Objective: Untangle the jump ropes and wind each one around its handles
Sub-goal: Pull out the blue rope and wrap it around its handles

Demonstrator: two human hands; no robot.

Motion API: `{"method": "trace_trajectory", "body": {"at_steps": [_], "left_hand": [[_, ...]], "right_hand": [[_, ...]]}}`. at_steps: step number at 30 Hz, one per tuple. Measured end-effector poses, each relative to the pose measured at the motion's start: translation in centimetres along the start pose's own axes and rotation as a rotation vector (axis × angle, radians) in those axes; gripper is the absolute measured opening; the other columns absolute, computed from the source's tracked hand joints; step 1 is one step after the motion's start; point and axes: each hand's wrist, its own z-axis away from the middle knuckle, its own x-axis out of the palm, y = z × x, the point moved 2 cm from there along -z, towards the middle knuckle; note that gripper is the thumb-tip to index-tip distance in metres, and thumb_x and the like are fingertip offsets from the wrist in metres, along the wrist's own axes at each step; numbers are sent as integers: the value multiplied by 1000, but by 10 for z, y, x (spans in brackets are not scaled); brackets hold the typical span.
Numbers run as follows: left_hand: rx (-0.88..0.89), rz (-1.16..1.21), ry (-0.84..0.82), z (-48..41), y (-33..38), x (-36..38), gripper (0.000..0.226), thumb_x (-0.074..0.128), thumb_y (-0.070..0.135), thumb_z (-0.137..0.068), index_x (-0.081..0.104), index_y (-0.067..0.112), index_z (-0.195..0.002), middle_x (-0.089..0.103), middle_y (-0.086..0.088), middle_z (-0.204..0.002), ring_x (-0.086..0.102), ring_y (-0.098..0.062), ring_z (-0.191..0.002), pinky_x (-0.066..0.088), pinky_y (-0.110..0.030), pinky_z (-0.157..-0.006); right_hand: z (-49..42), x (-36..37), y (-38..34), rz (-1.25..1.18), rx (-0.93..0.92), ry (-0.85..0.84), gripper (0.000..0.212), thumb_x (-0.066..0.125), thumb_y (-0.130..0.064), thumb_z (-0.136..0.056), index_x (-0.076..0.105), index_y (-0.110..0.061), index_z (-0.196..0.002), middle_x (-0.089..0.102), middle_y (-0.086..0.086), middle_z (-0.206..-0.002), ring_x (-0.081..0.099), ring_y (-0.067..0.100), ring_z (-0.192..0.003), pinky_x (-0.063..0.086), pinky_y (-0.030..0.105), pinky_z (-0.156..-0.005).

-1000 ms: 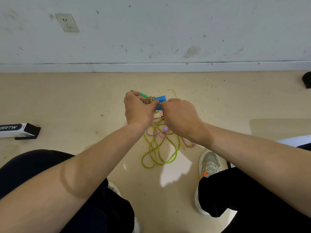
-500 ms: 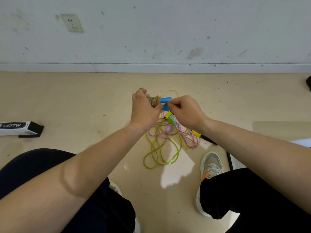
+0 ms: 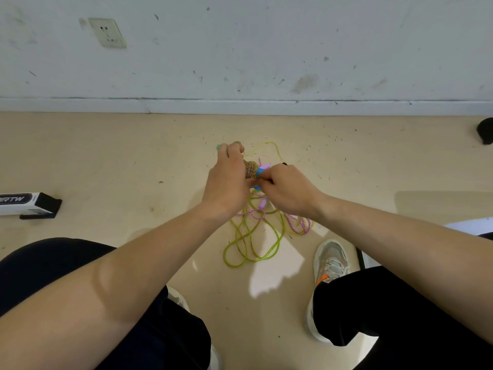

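Observation:
My left hand (image 3: 226, 182) grips a pair of handles with a multicoloured rope wound around them (image 3: 250, 169); a green handle tip shows above my fingers and a blue handle (image 3: 260, 172) pokes out to the right. My right hand (image 3: 289, 190) pinches the rope's end against the blue handle. Below my hands, a yellow-green rope (image 3: 250, 244) lies in loose loops on the floor, tangled with a pink braided rope (image 3: 296, 227) and its lilac handle (image 3: 262, 202).
I sit with my knees apart above a beige floor (image 3: 133, 161). A grey sneaker (image 3: 330, 260) rests right of the ropes. A black-and-white box (image 3: 29, 205) lies at the left. The wall and skirting board (image 3: 240, 105) run across the far side. A dark object (image 3: 485, 130) sits at the right edge.
My hands have shifted slightly right and closer together. The right hand now presses on the blue handle, hiding most of it; the yellow and green handle seen below it is now hidden.

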Motion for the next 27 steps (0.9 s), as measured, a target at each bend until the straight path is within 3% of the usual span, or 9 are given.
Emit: {"method": "trace_trajectory", "body": {"at_steps": [3,6,9,13,16,18,19,22,27], "left_hand": [[-48,84,-11,-10,-6,-6,65,84,18,-77,45,10,-129,44,0,-124,54,-15,-112,46,-34,-90],[-37,129,-50,-16,-7,-8,64,86,15,-72,48,11,-123,43,4,-115,53,-12,-108,47,-34,-91],[-12,173,-118,-19,-6,-8,66,89,19,-69,49,12,-120,47,3,-113,52,-9,-102,48,-31,-91],[39,276,-211,-21,-2,-16,63,90,17,-68,53,12,-118,54,4,-108,56,-7,-90,42,-11,-74],[98,356,-248,-20,2,-27,52,90,13,-67,54,19,-105,55,17,-97,55,7,-83,41,-8,-69],[92,420,-291,-18,5,-34,53,90,16,-67,55,24,-106,58,18,-99,58,5,-86,48,-17,-75],[82,437,-316,-16,7,-37,55,90,16,-69,55,24,-110,59,17,-102,60,2,-88,49,-19,-78],[87,472,-353,-9,12,-41,56,88,16,-73,52,26,-116,58,14,-110,59,5,-85,47,-12,-78],[78,502,-351,-7,13,-47,58,88,13,-72,55,23,-119,59,9,-112,61,-3,-96,52,-23,-87]], "right_hand": [[-6,-14,3,-105,94,52,32,44,-10,-94,57,-6,-65,54,7,-58,44,21,-54,37,36,-50],[-9,-26,1,-380,183,56,23,48,-5,-91,70,-10,-92,66,6,-66,50,9,-45,40,28,-43],[-8,-35,-4,-794,237,-152,27,45,1,-91,70,-7,-91,62,9,-66,52,18,-45,42,23,-46],[-8,-43,2,-1149,228,-414,42,32,1,-79,68,2,-100,71,20,-89,68,26,-71,56,28,-62],[-6,-52,3,-1119,85,-428,25,48,2,-91,66,-3,-107,72,16,-93,70,23,-76,57,25,-65],[-6,-58,-2,-1015,17,-353,16,68,-16,-88,67,-7,-100,68,6,-74,59,15,-56,47,20,-53],[-6,-62,-4,-949,-9,-281,15,69,-21,-87,67,-9,-95,61,0,-63,47,11,-49,38,18,-47],[-10,-70,-10,-797,-78,-91,18,61,-17,-97,65,-17,-80,52,-8,-61,32,7,-50,27,20,-48],[-9,-65,-15,-1019,41,-40,25,47,-11,-100,54,-12,-76,53,4,-74,49,12,-58,39,23,-53]]}}
